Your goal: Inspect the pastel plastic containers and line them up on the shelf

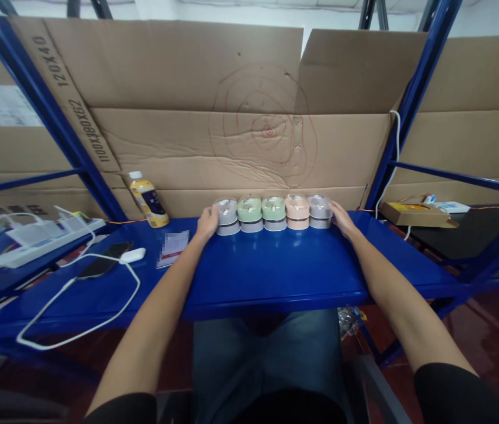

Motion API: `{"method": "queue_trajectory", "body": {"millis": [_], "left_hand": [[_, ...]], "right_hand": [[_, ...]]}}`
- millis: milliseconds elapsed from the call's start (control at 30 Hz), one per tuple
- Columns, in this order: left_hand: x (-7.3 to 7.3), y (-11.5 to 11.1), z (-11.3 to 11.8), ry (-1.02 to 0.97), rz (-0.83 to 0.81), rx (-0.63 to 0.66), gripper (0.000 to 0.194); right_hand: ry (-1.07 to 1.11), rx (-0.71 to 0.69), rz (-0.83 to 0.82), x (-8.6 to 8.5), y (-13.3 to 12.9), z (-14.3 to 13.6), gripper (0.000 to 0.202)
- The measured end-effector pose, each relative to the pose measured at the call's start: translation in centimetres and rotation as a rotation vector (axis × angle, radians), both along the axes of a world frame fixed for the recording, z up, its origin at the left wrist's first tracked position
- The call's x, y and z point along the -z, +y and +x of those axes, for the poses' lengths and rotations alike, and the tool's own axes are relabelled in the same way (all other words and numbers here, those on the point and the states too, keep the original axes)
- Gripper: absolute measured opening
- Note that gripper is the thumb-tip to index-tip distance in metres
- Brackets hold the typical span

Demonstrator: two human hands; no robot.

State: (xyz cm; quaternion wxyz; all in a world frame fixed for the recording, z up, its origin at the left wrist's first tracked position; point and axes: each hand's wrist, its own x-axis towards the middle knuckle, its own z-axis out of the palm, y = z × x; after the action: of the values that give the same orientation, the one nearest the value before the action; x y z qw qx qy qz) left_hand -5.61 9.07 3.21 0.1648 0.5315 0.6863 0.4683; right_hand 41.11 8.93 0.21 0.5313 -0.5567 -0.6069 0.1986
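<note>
Side by side at the back of the blue shelf top [271, 265] stands a row of small, rounded plastic containers with shiny lids. From left to right I see a grey container [228, 217], a green container [250, 214], a second green container [274, 214], a peach container [297, 212] and another grey container [320, 212]. My left hand [207, 222] rests against the left end of the row, its fingers along the grey side. At the opposite end, my right hand [341, 219] touches the other grey container with outstretched fingers. Some fingertips are hidden.
Left of the row stands a yellow bottle [149, 201]. Nearer lie a printed card [173, 248], a phone [105, 261] and a looping white cable [136, 282]. A power strip [48, 244] sits far left. Cardboard [178, 141] walls the back; blue posts [417, 97] flank it.
</note>
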Motion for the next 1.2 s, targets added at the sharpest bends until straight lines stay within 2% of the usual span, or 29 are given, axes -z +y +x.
{"method": "queue_trajectory", "body": {"millis": [67, 167, 233, 367, 500, 667, 767, 800, 867, 967, 1033, 1067, 1133, 1200], "left_hand": [[-0.3, -0.4, -1.2, -0.004, 0.012, -0.017, 0.062], [-0.5, -0.8, -2.2, -0.004, 0.03, -0.019, 0.06], [-0.4, -1.1, -2.3, 0.0, 0.041, -0.012, 0.059], [-0.2, -1.4, -2.0, 0.015, 0.065, -0.003, 0.058], [0.0, -1.9, -1.8, 0.041, 0.103, -0.028, 0.062], [-0.4, -3.6, -0.2, 0.145, 0.279, -0.044, 0.066], [-0.8, -5.5, 2.0, 0.261, 0.459, 0.074, 0.054], [-0.8, -6.1, 2.9, 0.291, 0.5, 0.157, 0.048], [-0.7, -7.0, 4.4, 0.301, 0.545, 0.446, 0.051], [0.3, -7.5, 5.9, 0.12, 0.392, 0.766, 0.088], [1.2, -7.5, 6.2, -0.008, 0.245, 0.891, 0.11], [1.7, -7.4, 6.2, -0.045, 0.186, 0.935, 0.115], [2.6, -7.6, 6.0, -0.045, 0.108, 0.989, 0.115], [3.2, -8.0, 5.8, 0.022, 0.07, 1.0, 0.108]], "right_hand": [[0.039, 0.015, -0.069, -0.1, -0.3, -1.6, 0.072], [-0.08, 0.191, -0.065, -0.4, -0.6, -4.1, 0.1], [-0.185, 0.304, -0.017, -0.5, -0.8, -5.5, 0.11], [-0.328, 0.378, 0.025, -0.6, -1.0, -6.8, 0.103], [-0.379, 0.397, 0.023, -0.5, -0.9, -6.7, 0.095], [-0.184, 0.466, 0.073, -1.7, -1.2, -5.5, 0.095], [-0.036, 0.461, 0.214, -3.4, -2.0, -4.5, 0.094], [-0.009, 0.413, 0.281, -4.0, -2.4, -4.4, 0.093], [0.013, 0.217, 0.376, -4.9, -3.4, -4.6, 0.09], [-0.023, -0.234, 0.298, -5.2, -5.1, -6.3, 0.083], [-0.088, -0.508, 0.144, -4.6, -6.2, -8.1, 0.079], [-0.123, -0.615, 0.071, -4.1, -6.7, -8.9, 0.078], [-0.18, -0.763, -0.036, -3.1, -7.2, -10.4, 0.082], [-0.232, -0.832, -0.093, -2.1, -7.4, -11.2, 0.089]]}}
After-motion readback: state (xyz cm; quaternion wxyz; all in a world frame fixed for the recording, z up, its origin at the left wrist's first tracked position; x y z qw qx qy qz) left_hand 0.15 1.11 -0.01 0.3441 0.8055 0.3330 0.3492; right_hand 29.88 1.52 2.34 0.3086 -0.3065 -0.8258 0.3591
